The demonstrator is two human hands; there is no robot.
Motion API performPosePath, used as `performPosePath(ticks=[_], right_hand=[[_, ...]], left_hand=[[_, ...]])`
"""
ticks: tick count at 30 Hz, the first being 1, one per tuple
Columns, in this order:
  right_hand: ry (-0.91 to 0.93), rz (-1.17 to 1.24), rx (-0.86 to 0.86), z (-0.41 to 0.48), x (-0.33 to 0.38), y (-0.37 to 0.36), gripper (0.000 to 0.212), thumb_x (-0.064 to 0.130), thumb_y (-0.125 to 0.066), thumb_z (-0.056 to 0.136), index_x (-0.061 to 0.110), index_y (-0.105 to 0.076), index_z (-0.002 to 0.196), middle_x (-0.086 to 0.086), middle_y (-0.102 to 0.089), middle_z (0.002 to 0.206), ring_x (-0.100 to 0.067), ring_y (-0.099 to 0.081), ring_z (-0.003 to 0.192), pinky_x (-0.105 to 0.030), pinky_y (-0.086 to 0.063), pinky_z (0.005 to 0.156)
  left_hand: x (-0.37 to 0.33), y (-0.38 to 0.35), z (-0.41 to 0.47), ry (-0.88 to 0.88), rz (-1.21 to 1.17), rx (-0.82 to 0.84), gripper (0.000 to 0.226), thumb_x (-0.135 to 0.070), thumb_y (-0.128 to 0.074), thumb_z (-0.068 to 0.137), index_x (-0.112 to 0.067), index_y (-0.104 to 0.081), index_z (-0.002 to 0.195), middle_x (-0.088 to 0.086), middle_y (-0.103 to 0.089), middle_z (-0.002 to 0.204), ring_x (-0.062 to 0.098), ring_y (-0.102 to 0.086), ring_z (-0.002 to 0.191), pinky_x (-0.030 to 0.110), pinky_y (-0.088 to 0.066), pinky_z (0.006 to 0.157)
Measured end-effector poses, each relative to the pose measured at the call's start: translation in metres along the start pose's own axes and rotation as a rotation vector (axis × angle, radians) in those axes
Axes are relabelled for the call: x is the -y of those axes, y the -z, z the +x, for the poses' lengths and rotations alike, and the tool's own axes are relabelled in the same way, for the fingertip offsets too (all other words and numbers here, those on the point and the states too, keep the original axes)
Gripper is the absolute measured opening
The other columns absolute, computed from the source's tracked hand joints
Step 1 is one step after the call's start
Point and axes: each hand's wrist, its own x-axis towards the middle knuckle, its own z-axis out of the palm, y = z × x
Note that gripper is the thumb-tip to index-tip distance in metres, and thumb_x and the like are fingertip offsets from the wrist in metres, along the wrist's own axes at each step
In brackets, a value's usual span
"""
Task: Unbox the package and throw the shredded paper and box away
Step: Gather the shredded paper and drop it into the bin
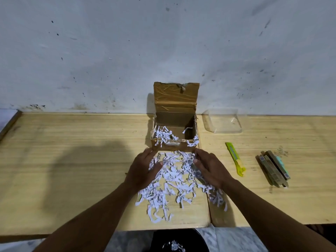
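An open brown cardboard box [174, 118] stands at the back of the wooden table, its taped lid leaning up against the wall. A few white paper shreds lie inside it and hang over its front rim. A loose pile of shredded paper [174, 179] is spread on the table in front of the box. My left hand [143, 170] rests on the pile's left side and my right hand [209, 168] on its right side, fingers spread and cupped around the shreds.
A yellow-green box cutter [235, 159] lies right of the pile. Further right are several narrow boxes [272, 168] and a clear plastic tray [223, 120] by the wall. A black bin [180, 242] with some shreds stands below the table edge.
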Motion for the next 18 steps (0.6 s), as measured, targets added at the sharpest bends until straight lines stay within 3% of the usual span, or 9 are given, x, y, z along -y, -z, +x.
performPosePath(ticks=[1, 3, 6, 10, 12, 15, 18], right_hand=[[0.025, -0.007, 0.013, 0.001, 0.003, -0.004, 0.036, 0.042, -0.04, 0.102, 0.037, -0.041, 0.138, 0.01, -0.06, 0.12, -0.01, -0.053, 0.107, -0.037, -0.035, 0.099], [0.01, 0.004, 0.024, -0.001, 0.004, -0.011, 0.041, 0.045, -0.038, 0.102, 0.037, -0.036, 0.142, 0.01, -0.055, 0.133, -0.01, -0.048, 0.124, -0.037, -0.022, 0.112], [0.046, -0.075, 0.074, -0.011, -0.002, -0.011, 0.043, 0.042, -0.039, 0.103, 0.025, -0.049, 0.141, 0.002, -0.047, 0.148, -0.013, -0.032, 0.142, -0.037, -0.016, 0.117], [0.091, -0.054, 0.015, -0.017, 0.001, -0.004, 0.041, 0.045, -0.041, 0.1, 0.029, -0.056, 0.135, 0.006, -0.056, 0.138, -0.008, -0.047, 0.128, -0.032, -0.037, 0.105], [0.082, -0.046, 0.01, -0.013, 0.006, -0.004, 0.04, 0.05, -0.041, 0.099, 0.036, -0.054, 0.133, 0.011, -0.059, 0.133, -0.006, -0.054, 0.118, -0.028, -0.045, 0.098], [0.1, -0.06, 0.034, 0.0, 0.017, -0.012, 0.04, 0.051, -0.043, 0.098, 0.039, -0.051, 0.135, 0.013, -0.057, 0.134, 0.0, -0.056, 0.109, -0.024, -0.048, 0.092], [0.149, -0.112, 0.036, 0.016, 0.029, -0.02, 0.045, 0.048, -0.045, 0.099, 0.033, -0.049, 0.141, 0.008, -0.054, 0.141, -0.008, -0.051, 0.122, -0.022, -0.041, 0.095]], left_hand=[[0.0, -0.004, 0.0, 0.024, 0.016, 0.026, 0.07, -0.065, -0.042, 0.091, -0.016, -0.05, 0.141, 0.009, -0.047, 0.148, 0.025, -0.04, 0.14, 0.037, -0.03, 0.115], [-0.001, -0.014, -0.003, 0.071, 0.023, 0.089, 0.082, -0.079, -0.029, 0.085, -0.021, -0.053, 0.139, 0.013, -0.034, 0.156, 0.027, -0.023, 0.149, 0.042, -0.015, 0.121], [-0.002, -0.012, -0.004, 0.082, -0.006, 0.135, 0.082, -0.084, -0.025, 0.081, -0.033, -0.052, 0.139, 0.012, -0.025, 0.16, 0.024, -0.011, 0.151, 0.041, -0.005, 0.122], [-0.003, 0.005, -0.003, 0.141, -0.047, 0.058, 0.06, -0.057, -0.054, 0.09, -0.031, -0.047, 0.143, 0.003, -0.044, 0.151, 0.02, -0.033, 0.144, 0.039, -0.028, 0.117], [0.0, 0.008, -0.003, 0.174, -0.044, 0.006, 0.056, -0.058, -0.053, 0.089, -0.029, -0.053, 0.137, 0.001, -0.057, 0.141, 0.018, -0.049, 0.134, 0.038, -0.041, 0.109], [0.0, 0.004, -0.004, 0.179, -0.012, -0.006, 0.059, -0.064, -0.045, 0.084, -0.027, -0.062, 0.127, 0.002, -0.062, 0.134, 0.017, -0.048, 0.133, 0.032, -0.035, 0.108], [-0.003, 0.002, -0.003, 0.148, 0.008, -0.018, 0.063, -0.066, -0.043, 0.083, -0.024, -0.064, 0.126, 0.004, -0.065, 0.129, 0.019, -0.048, 0.132, 0.028, -0.031, 0.105]])
